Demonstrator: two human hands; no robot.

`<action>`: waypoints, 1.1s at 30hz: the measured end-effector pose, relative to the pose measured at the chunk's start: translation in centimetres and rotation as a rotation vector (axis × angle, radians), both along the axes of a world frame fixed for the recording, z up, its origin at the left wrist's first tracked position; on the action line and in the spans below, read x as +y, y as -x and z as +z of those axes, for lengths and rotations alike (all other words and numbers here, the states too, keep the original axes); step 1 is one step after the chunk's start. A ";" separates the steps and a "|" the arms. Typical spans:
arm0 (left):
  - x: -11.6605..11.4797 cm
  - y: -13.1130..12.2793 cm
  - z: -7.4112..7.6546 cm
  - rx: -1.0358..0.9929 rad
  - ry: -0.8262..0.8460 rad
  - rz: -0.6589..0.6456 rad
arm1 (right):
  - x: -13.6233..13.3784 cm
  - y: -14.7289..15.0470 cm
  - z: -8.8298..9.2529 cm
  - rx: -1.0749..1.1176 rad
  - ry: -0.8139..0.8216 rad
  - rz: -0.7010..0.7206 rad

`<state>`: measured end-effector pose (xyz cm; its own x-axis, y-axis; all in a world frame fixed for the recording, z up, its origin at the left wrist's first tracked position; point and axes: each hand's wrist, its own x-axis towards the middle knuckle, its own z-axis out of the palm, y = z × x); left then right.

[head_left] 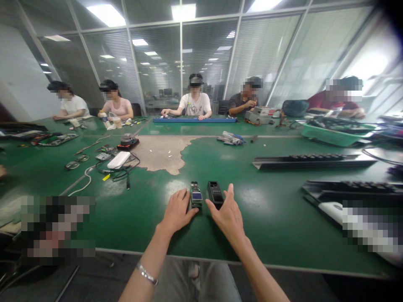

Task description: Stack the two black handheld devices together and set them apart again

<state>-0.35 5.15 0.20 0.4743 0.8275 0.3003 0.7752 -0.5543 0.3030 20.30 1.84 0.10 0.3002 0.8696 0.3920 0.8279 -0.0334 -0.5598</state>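
Note:
Two small parts lie side by side on the green table [270,218] just ahead of me. On the left is a circuit board with a small blue screen [196,194]; on the right is a black plastic housing [215,194]. My left hand [176,212] rests flat on the table beside the board, fingers stretched out, fingertips at the board's left edge. My right hand [227,214] lies open with fingers apart, its fingertips touching the near end of the black housing. Neither hand grips anything.
Long black trays [311,161] [352,188] lie to the right, with a green basket [333,135] behind them. At the left are cables, a white device [119,160] and small parts. Several people sit working along the far side. A worn bare patch [162,154] marks the table's middle.

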 end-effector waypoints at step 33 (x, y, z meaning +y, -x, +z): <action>-0.4 -0.2 0.3 0.047 0.013 0.064 | 0.9 6.3 3.6 0.096 -0.114 0.114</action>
<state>-0.17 4.74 0.53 0.4339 0.8603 0.2676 0.8225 -0.4995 0.2721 14.00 2.73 3.70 0.2430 0.8519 0.4640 0.7651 0.1258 -0.6315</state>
